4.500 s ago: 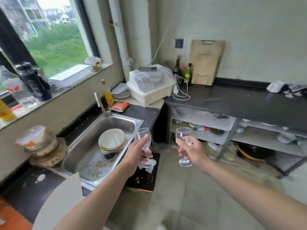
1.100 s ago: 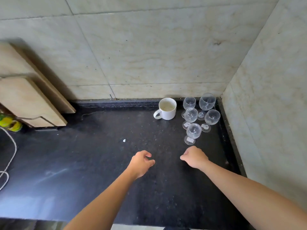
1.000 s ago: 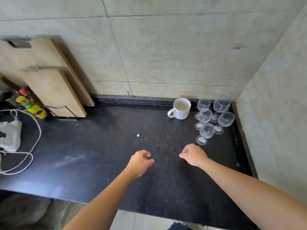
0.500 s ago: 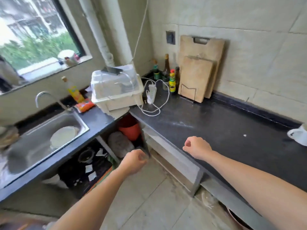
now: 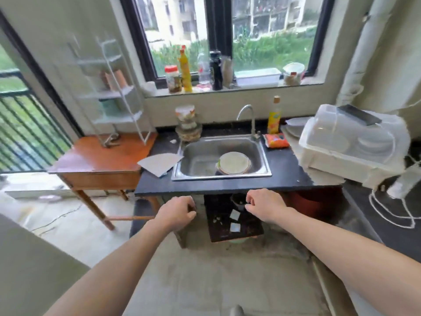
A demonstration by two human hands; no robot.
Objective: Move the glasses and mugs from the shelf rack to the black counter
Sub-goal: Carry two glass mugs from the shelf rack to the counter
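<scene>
A white wire shelf rack (image 5: pixel 111 94) stands on a wooden table (image 5: pixel 98 160) at the left, blurred; brownish cups (image 5: pixel 114 79) sit on an upper tier. My left hand (image 5: pixel 176 214) and my right hand (image 5: pixel 265 205) hang in front of me below the sink counter's edge, both loosely curled and holding nothing. The black counter (image 5: pixel 385 215) shows only as a strip at the far right; the glasses and mug set on it are out of view.
A steel sink (image 5: pixel 200 158) with plates in it lies straight ahead, a tap behind it. A white covered dish box (image 5: pixel 350 144) and a white cable (image 5: pixel 394 208) sit at the right. Bottles and jars line the window sill. A railing door is at the far left.
The view has swung left from the black counter to face the sink and window. The shelf rack has come into sight. Both hands stay empty and curled.
</scene>
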